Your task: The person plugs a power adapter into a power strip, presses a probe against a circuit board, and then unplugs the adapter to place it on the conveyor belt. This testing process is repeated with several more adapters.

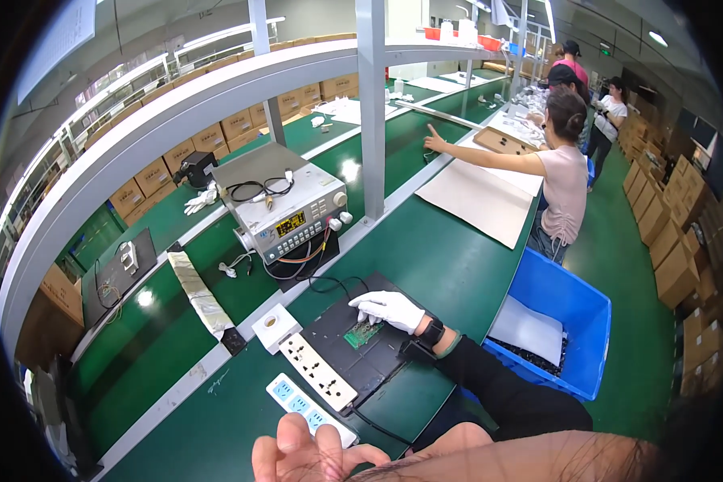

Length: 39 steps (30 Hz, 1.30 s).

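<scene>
My right hand, in a white glove with a dark watch at the wrist and a black sleeve, is over a black mat. Its fingers are stretched out, loosely bent, above the upper edge of a small green circuit board; whether they touch it I cannot tell. My left hand is bare and near the lower edge, fingers curled and apart, with nothing visible in them. Just beyond it lies a white power strip with blue sockets. A second, cream power strip lies along the mat's left side.
A grey bench power supply with cables stands beyond the mat. Beside the strips sits a white roll. A grey post rises from the bench. At right stands a blue bin; a co-worker reaches across the bench, others behind.
</scene>
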### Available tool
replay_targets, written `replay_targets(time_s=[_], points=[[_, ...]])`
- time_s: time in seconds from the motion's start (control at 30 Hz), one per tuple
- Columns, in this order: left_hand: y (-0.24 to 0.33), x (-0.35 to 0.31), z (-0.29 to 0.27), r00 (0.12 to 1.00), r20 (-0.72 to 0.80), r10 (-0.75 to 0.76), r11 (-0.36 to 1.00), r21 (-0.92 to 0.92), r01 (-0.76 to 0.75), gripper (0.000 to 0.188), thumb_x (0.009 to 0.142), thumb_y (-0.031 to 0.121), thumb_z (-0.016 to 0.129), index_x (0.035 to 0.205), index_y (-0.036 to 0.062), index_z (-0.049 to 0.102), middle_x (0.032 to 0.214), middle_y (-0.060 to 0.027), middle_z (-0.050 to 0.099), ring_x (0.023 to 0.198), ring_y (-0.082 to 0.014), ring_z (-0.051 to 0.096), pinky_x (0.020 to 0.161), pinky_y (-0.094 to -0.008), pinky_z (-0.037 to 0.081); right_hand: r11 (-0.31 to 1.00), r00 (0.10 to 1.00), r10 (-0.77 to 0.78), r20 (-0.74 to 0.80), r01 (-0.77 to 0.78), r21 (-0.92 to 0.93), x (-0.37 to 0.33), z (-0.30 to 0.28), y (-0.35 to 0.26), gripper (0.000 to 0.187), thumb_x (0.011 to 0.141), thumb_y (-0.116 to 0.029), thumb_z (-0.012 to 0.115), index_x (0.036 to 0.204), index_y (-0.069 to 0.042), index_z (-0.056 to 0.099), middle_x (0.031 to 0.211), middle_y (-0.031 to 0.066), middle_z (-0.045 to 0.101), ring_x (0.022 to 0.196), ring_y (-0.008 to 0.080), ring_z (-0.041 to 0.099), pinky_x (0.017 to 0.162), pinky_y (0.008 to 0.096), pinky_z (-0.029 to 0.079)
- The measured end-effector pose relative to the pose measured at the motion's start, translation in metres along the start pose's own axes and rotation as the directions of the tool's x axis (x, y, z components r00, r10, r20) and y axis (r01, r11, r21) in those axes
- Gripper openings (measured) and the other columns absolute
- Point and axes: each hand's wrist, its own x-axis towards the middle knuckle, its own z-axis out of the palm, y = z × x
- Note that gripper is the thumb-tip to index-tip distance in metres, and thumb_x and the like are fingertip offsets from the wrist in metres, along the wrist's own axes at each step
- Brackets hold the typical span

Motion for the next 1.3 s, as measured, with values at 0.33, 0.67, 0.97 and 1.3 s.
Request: replay_targets(time_s=[0.33,0.67,0.97,1.3], points=[[-0.002,-0.005,0.013,0.996,-0.092,0.022,0.997,0.070,-0.016,0.020,0.079,0.037,0.067,0.085,0.0180,0.062,0.113,-0.0019,0.043,0.094,-0.0198,0.040,0.083,-0.0379,0.035,1.000,1.000,0.006,0.012,-0.006,0.003,0.000,0.002,-0.001,0.031,0.096,-0.028,0.053,0.117,-0.008,0.064,0.088,0.0024,0.066,0.073,0.0094,0.056,0.068,0.0244,0.049],[-0.003,0.008,0.006,0.993,0.113,-0.043,0.996,0.085,0.033,0.030,0.080,0.039,0.065,0.100,0.0158,0.065,0.109,-0.0039,0.046,0.095,-0.0201,0.041,0.086,-0.0368,0.034,1.000,1.000,0.001,0.009,-0.001,-0.022,0.000,0.000,-0.001,0.030,0.096,-0.026,0.053,0.117,-0.008,0.064,0.088,0.0019,0.066,0.074,0.0091,0.056,0.067,0.0234,0.048],[0.002,-0.012,-0.011,0.994,0.106,0.009,1.000,-0.009,-0.009,0.037,0.079,0.041,0.065,0.105,0.0152,0.066,0.108,-0.0062,0.050,0.098,-0.0228,0.046,0.088,-0.0369,0.034,0.999,1.000,-0.012,0.015,0.011,0.044,0.000,0.002,0.000,0.029,0.095,-0.025,0.054,0.117,-0.008,0.064,0.089,0.0019,0.066,0.074,0.0091,0.056,0.067,0.0230,0.047],[0.005,-0.003,0.004,0.996,0.019,-0.084,0.996,-0.007,0.084,0.027,0.083,0.038,0.063,0.098,0.0166,0.068,0.108,-0.0058,0.050,0.098,-0.0223,0.046,0.087,-0.0372,0.033,1.000,1.000,-0.010,0.005,0.010,0.017,-0.001,0.000,-0.002,0.029,0.095,-0.024,0.055,0.117,-0.008,0.064,0.090,0.0022,0.066,0.074,0.0090,0.056,0.067,0.0225,0.047]])
